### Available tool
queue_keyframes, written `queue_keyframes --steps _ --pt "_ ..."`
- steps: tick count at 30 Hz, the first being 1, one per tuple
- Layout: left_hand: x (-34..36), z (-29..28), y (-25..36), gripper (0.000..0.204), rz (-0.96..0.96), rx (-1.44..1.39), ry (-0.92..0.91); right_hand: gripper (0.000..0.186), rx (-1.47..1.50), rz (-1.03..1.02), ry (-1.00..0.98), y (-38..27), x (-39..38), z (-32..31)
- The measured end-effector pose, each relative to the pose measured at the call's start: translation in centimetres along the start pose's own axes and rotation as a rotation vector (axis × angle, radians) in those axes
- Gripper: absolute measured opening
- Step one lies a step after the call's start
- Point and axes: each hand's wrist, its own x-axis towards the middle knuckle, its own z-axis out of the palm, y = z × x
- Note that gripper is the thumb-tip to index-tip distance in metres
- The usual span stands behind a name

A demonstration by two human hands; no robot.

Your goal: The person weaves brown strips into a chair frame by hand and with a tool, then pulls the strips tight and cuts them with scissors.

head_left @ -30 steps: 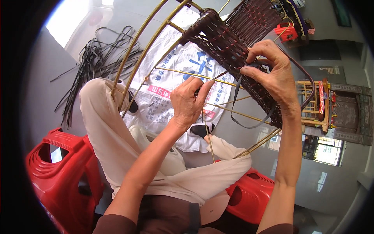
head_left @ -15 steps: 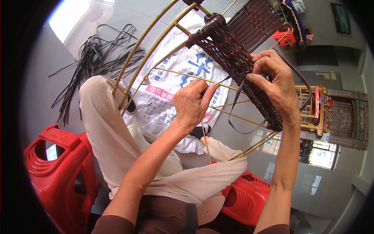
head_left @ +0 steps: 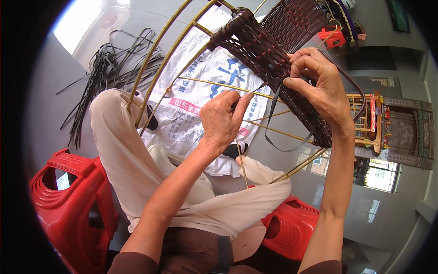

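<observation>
A dark brown woven chair panel (head_left: 273,59) is stretched on a frame of gold-coloured metal tubes (head_left: 180,41), tilted in front of me. My left hand (head_left: 222,116) is closed, pinching a slim dark pointed piece (head_left: 260,87) that reaches toward the panel's near edge. I cannot tell whether it is a tool or a strip end. My right hand (head_left: 317,84) bends over that edge, thumb and fingers pinched on a dark flat weaving strip; its fingertips are partly hidden. A loop of the strip (head_left: 268,119) hangs beneath the hands and runs back to the panel's lower end.
Loose black strips (head_left: 109,68) lie heaped on the floor at left. A white printed sack (head_left: 182,123) is spread under the frame. Red plastic stools (head_left: 68,182) stand at lower left and beneath me (head_left: 294,223). Wooden furniture (head_left: 406,132) is at far right.
The chair panel and frame have shifted slightly left and up in view. Both hands keep their pinches, and the gap between them is slightly smaller.
</observation>
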Motion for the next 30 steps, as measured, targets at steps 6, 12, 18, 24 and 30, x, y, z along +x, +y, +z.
queue_keyframes --steps 6,12,18,24,30 --pt "0.0 0.1 0.6 0.042 -0.051 0.027 -0.039 0.015 -0.007 -0.008 0.000 0.3 -0.1 0.0" --pt "-0.1 1.6 -0.5 0.041 -0.042 -0.172 -0.012 0.015 -0.008 -0.005 0.002 0.1 -0.1 0.1" --pt "0.4 3.0 -1.6 0.038 -0.016 -0.345 -0.036 0.014 0.007 0.000 0.002 0.3 0.0 0.0" --pt "0.4 4.2 -1.6 0.036 -0.034 -0.418 -0.069 0.015 -0.004 0.019 -0.004 0.1 0.1 0.0" --pt "-0.2 4.6 -1.8 0.032 -0.076 -0.590 0.136 0.015 -0.076 0.026 0.004 -0.7 0.3 0.2"
